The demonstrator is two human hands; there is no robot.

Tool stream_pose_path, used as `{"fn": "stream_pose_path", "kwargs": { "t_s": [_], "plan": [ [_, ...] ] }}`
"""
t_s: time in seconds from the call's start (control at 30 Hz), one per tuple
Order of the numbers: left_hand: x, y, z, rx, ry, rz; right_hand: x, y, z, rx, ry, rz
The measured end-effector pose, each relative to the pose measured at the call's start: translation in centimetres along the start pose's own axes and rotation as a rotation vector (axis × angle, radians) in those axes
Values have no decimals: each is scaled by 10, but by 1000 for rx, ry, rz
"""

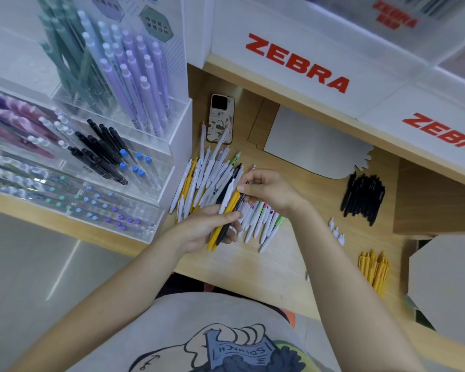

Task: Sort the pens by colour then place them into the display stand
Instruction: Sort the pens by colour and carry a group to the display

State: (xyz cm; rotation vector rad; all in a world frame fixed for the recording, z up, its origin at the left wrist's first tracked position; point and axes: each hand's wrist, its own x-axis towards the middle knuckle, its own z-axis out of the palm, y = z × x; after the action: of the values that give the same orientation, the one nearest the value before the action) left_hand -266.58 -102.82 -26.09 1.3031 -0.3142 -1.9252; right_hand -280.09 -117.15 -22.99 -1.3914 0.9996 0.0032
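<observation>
sorting step: left hand (pixel 212 226) grips a mixed bunch of pens (pixel 227 218) above the unsorted pile (pixel 207 175) on the wooden counter (pixel 274 264); right hand (pixel 266 189) pinches one pen in it. next, likely draw it out toward the black pile (pixel 363 197) or yellow pile (pixel 373 267)

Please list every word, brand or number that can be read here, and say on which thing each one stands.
"ZEBRA", red: front of the white shelf box.
"ZEBR", red, cut off by the frame edge: the next white box.
Red print on the frosted case above: blurred.
Hexagon labels on the clear pen stand: too small.
Print on the shirt: mirrored, unreadable.
</observation>
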Motion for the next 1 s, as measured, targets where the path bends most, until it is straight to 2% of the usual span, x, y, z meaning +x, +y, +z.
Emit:
{"fn": "stream_pose_path", "kwargs": {
  "t_s": [0.17, 0.33, 0.5, 0.63, 0.83, 1.0],
  "plan": [
    [-3, -5, -5, -89, 35, 14, 3, 7, 10, 43, -10, 50],
    [-6, -9, -16, -132, 171, 23, 26, 10, 6, -94, 326, 18],
    [-11, -15, -27, -135, 146, 45, 58, 20, 13, -113, 333, 138],
    [-15, -17, -33, -155, 141, 54, 73, 31, 16, -42, 448, 141],
    [-13, -14, -34, -171, 230, 48, 75, 28, 20, 49, 419, 186],
    [-8, -10, -33, -150, 229, 66, 57, 26, 8, 151, 331, 117]
  ]
}}
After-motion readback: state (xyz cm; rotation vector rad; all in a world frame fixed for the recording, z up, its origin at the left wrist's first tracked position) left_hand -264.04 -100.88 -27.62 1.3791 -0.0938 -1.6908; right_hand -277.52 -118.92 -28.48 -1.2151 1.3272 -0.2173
